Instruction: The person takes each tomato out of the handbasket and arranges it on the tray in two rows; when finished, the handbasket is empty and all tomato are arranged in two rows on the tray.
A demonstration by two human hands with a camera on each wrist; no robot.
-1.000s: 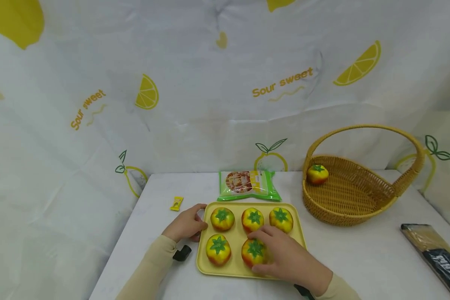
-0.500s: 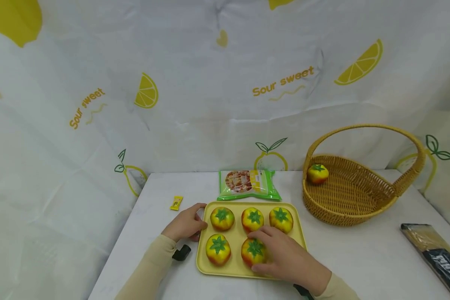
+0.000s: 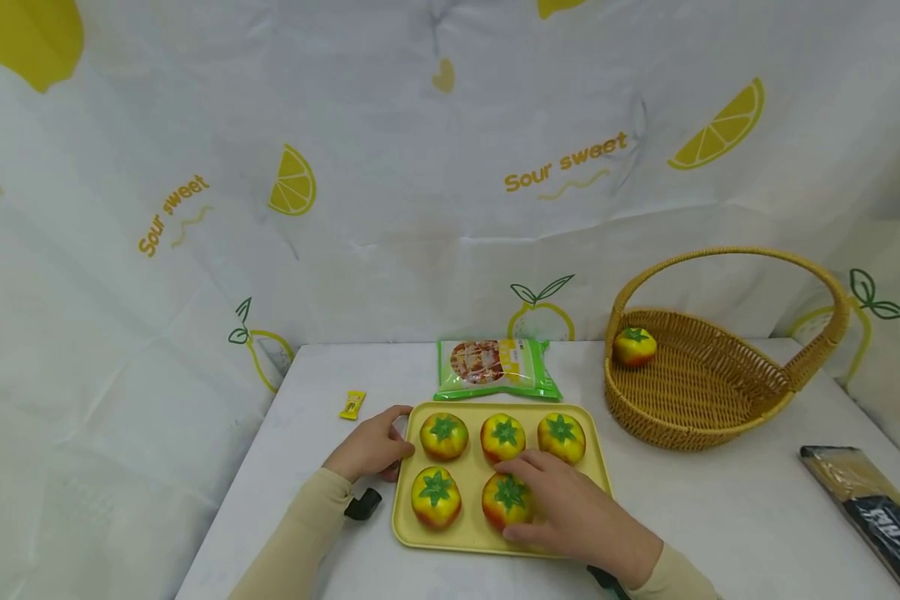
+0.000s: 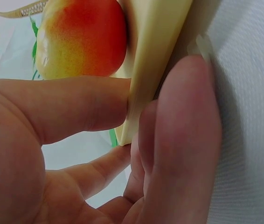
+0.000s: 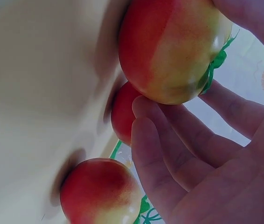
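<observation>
Right hand (image 3: 577, 517): grip curled around the near-middle tomato (image 3: 504, 500), green calyx up.
Left hand (image 3: 371, 447): grip pinching the tray's far-left rim.
Tray (image 3: 480, 542): long axis left-right on the tabletop (image 3: 720, 508).
Basket (image 3: 708, 400): far right, one tomato inside.

A white table (image 3: 720, 517) stands before me. Behind it hangs a white cloth (image 3: 420, 167) printed with lemons and "Sour sweet".

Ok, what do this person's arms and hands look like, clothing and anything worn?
Both hands are bare: left hand, right hand. Each arm wears a plain beige long sleeve down to the wrist. A small black device sits at the left wrist, and another shows at the right wrist.
</observation>
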